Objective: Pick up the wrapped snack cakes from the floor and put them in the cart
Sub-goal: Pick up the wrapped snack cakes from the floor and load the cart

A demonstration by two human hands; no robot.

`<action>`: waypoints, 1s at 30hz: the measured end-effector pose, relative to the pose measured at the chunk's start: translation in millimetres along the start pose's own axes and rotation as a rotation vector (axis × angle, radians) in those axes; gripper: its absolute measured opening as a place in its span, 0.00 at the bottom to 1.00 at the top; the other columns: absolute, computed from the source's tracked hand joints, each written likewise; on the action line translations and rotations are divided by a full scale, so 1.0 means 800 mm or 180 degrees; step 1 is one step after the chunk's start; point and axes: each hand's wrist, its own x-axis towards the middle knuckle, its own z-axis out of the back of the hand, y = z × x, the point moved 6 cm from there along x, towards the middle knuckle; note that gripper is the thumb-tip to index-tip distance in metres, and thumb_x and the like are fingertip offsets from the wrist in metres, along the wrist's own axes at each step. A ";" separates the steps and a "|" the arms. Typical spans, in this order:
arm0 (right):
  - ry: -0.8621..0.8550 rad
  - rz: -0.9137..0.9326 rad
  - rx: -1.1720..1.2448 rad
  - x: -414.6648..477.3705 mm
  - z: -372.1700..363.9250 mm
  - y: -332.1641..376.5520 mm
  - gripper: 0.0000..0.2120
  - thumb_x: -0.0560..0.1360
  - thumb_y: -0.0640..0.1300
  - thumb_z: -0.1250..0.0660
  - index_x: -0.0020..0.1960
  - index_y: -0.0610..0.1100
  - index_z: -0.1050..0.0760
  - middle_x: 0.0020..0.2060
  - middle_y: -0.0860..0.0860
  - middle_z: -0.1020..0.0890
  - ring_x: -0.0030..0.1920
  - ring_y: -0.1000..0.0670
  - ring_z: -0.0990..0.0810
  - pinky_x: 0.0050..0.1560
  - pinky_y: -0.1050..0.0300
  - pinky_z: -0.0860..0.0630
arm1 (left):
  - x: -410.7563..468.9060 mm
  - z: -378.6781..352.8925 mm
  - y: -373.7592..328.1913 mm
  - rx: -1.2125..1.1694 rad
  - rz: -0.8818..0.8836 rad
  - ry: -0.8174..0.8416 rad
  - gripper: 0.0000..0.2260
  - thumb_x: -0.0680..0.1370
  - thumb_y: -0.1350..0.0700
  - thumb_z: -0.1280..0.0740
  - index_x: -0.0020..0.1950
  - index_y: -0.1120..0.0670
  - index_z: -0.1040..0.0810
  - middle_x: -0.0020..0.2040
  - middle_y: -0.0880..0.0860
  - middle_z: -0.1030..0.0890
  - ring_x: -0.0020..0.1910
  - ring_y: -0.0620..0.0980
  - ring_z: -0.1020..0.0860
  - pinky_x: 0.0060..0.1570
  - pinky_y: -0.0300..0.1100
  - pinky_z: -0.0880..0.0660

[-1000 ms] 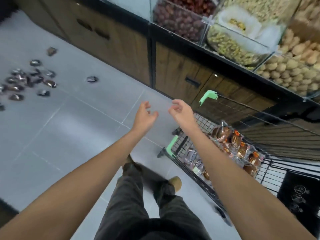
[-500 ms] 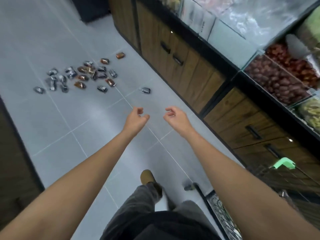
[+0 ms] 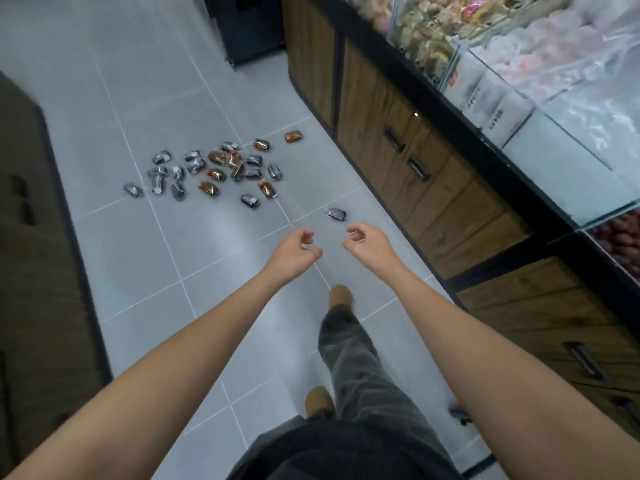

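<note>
Several wrapped snack cakes (image 3: 221,169), some silver and some orange-brown, lie scattered on the grey tiled floor ahead of me. One silver cake (image 3: 336,213) lies apart, nearest to my hands. My left hand (image 3: 296,252) and my right hand (image 3: 367,242) are stretched out in front of me above the floor, fingers loosely curled, holding nothing. The lone silver cake is just beyond my right hand. The cart is out of view except for a dark wheel part (image 3: 460,414) at the lower right.
A wooden cabinet front (image 3: 426,174) with black handles runs along the right, under glass bins of bulk food (image 3: 519,57). A dark brown unit (image 3: 38,258) stands on the left. A black box (image 3: 249,26) sits at the far end. My legs and tan shoes (image 3: 341,296) are below.
The view has swung left, away from the cart and toward the pile. The cakes are now closer and more central. Both hands stay empty, fingers a little more curled.
</note>
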 end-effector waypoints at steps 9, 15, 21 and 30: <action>-0.0036 -0.0436 0.0176 0.219 0.022 0.010 0.15 0.72 0.39 0.35 0.59 0.42 0.25 0.43 0.50 0.22 0.42 0.54 0.24 0.40 0.68 0.31 | 0.225 0.025 -0.056 0.0265 0.0279 0.0534 0.24 0.77 0.56 0.34 0.72 0.55 0.36 0.69 0.52 0.30 0.64 0.52 0.28 0.60 0.41 0.33; 0.0141 -0.0742 0.0085 0.337 0.016 0.022 0.16 0.73 0.39 0.39 0.61 0.41 0.26 0.45 0.50 0.23 0.44 0.52 0.26 0.41 0.65 0.32 | 0.353 0.043 -0.082 0.0300 0.0522 0.0663 0.24 0.78 0.56 0.35 0.73 0.55 0.37 0.72 0.52 0.33 0.68 0.52 0.31 0.58 0.37 0.36; 0.0176 -0.1073 0.0226 0.420 -0.012 0.029 0.15 0.73 0.38 0.37 0.60 0.43 0.25 0.45 0.49 0.22 0.47 0.50 0.23 0.46 0.63 0.32 | 0.448 0.077 -0.065 0.0321 0.0731 0.0583 0.23 0.77 0.57 0.35 0.72 0.55 0.36 0.71 0.54 0.32 0.68 0.53 0.31 0.63 0.40 0.35; 0.0259 -0.1216 0.0280 0.548 -0.126 0.081 0.13 0.75 0.38 0.36 0.59 0.46 0.27 0.44 0.51 0.24 0.42 0.53 0.27 0.38 0.69 0.29 | 0.596 0.193 0.020 0.0574 0.1032 0.0685 0.28 0.77 0.56 0.35 0.75 0.55 0.41 0.74 0.56 0.36 0.71 0.54 0.36 0.70 0.47 0.39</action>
